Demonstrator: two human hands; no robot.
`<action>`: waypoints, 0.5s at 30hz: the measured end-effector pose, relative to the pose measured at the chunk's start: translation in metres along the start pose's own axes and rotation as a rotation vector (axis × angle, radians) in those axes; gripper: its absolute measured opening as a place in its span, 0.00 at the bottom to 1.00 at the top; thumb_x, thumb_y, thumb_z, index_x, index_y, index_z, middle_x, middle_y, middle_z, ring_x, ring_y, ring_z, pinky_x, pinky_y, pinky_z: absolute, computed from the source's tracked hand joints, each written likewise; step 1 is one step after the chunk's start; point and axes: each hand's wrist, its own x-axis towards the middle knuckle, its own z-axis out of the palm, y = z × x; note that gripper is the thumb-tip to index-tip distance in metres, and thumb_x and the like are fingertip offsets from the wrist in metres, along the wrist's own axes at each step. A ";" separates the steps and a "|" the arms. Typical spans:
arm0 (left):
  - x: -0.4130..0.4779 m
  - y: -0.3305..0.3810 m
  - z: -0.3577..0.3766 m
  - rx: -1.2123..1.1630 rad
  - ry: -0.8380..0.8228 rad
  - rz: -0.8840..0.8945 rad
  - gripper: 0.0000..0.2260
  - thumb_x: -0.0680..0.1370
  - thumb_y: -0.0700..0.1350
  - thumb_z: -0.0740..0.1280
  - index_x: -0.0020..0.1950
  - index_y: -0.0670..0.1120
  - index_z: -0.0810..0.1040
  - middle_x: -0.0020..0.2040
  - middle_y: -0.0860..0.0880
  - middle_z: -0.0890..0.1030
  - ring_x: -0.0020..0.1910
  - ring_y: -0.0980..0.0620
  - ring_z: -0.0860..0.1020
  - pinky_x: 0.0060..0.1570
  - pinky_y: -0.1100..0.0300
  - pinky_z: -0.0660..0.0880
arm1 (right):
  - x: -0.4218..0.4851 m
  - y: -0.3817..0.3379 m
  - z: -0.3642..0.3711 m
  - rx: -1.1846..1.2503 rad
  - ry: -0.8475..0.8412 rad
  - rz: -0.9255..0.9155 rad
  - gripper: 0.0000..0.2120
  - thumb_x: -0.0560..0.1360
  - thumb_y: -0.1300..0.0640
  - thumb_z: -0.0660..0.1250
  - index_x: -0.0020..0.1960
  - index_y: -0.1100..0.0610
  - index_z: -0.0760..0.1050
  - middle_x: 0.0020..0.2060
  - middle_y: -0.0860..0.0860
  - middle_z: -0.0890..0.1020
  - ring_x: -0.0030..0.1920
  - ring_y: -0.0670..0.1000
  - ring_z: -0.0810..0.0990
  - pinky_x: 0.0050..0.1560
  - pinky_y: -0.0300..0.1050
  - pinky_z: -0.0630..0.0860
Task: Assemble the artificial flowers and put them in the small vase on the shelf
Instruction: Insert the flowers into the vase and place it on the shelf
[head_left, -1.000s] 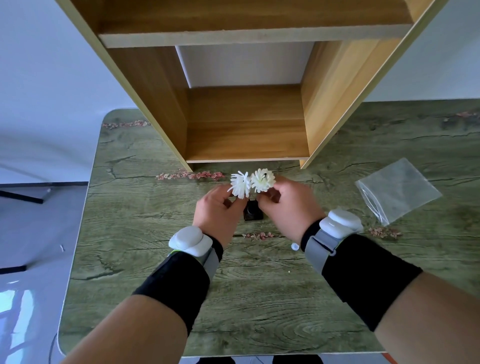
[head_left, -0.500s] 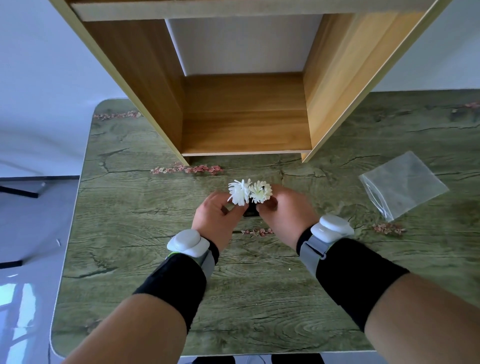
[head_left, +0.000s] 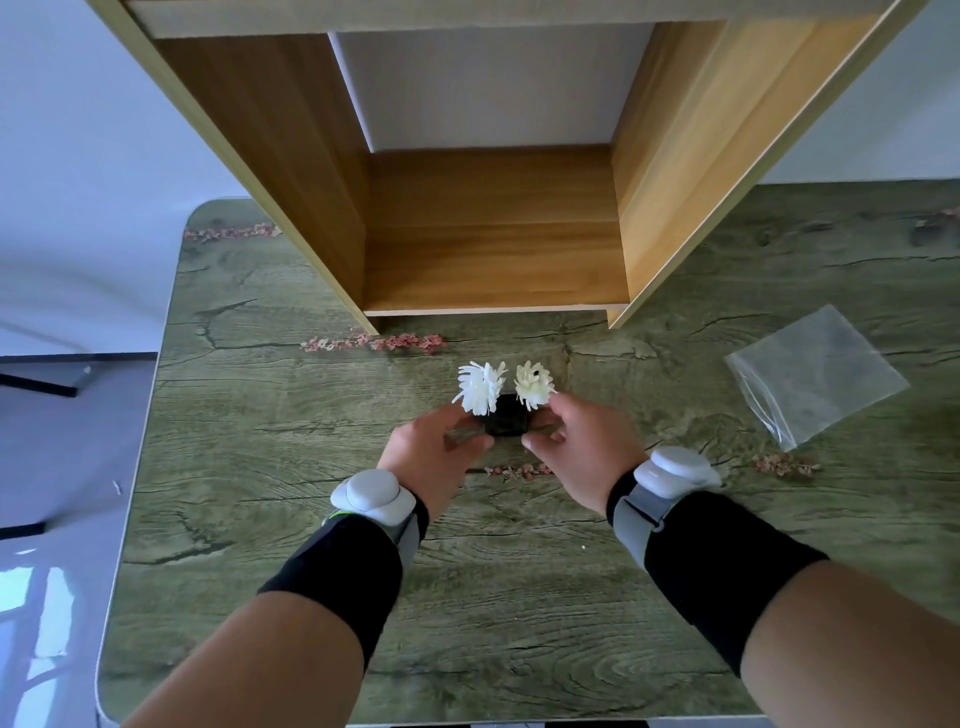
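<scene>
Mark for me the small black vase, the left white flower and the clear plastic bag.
small black vase (head_left: 506, 422), head view, on its dark front face between the hands.
left white flower (head_left: 480, 387), head view, middle of the petal head.
clear plastic bag (head_left: 815, 374), head view, centre of the flat film.

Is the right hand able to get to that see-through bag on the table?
Probably yes. The clear plastic bag lies flat on the table, out to the side of the right hand, with only bare tabletop between them. The hand's fingers are busy at the small black vase, though.
</scene>
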 end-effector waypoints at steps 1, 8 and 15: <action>0.000 0.001 -0.002 -0.005 0.004 0.011 0.08 0.75 0.53 0.72 0.51 0.54 0.80 0.33 0.60 0.74 0.31 0.57 0.73 0.30 0.64 0.67 | 0.000 -0.001 -0.001 -0.006 0.003 -0.002 0.12 0.76 0.48 0.70 0.53 0.54 0.76 0.30 0.42 0.73 0.30 0.43 0.73 0.28 0.36 0.63; 0.012 0.030 -0.031 0.027 0.050 0.067 0.07 0.75 0.55 0.71 0.47 0.54 0.77 0.33 0.56 0.75 0.31 0.56 0.73 0.29 0.63 0.66 | 0.012 -0.028 -0.033 0.061 0.072 -0.070 0.19 0.76 0.51 0.70 0.66 0.51 0.75 0.52 0.46 0.85 0.42 0.49 0.82 0.47 0.47 0.81; 0.035 0.070 -0.068 0.016 0.125 0.149 0.07 0.75 0.53 0.72 0.50 0.53 0.82 0.33 0.56 0.76 0.30 0.58 0.73 0.28 0.65 0.65 | 0.040 -0.058 -0.075 0.045 0.109 -0.080 0.20 0.77 0.49 0.68 0.68 0.49 0.73 0.54 0.48 0.85 0.48 0.52 0.82 0.51 0.49 0.79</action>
